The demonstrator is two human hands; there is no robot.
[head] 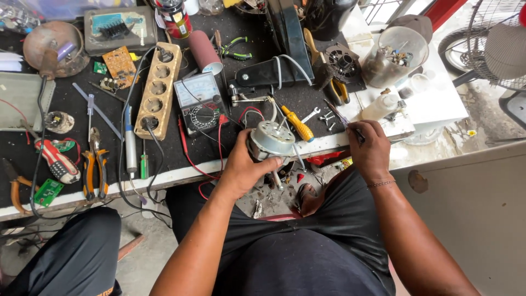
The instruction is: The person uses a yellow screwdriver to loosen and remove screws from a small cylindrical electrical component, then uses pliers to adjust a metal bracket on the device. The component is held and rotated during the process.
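One motor, one multimeter, one power strip, two pliers.

Both bare forearms reach forward from the lap. The left hand curls in a firm grip, thumb forward; the right hand is closed, knuckles up, wrist slightly bent.

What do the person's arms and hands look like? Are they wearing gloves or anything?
No gloves. Both the left hand and the right hand are bare, and both forearms are bare too, with no sleeves showing in this view. The only thing worn is a thin beaded bracelet around the right wrist. No rings or watch can be seen.
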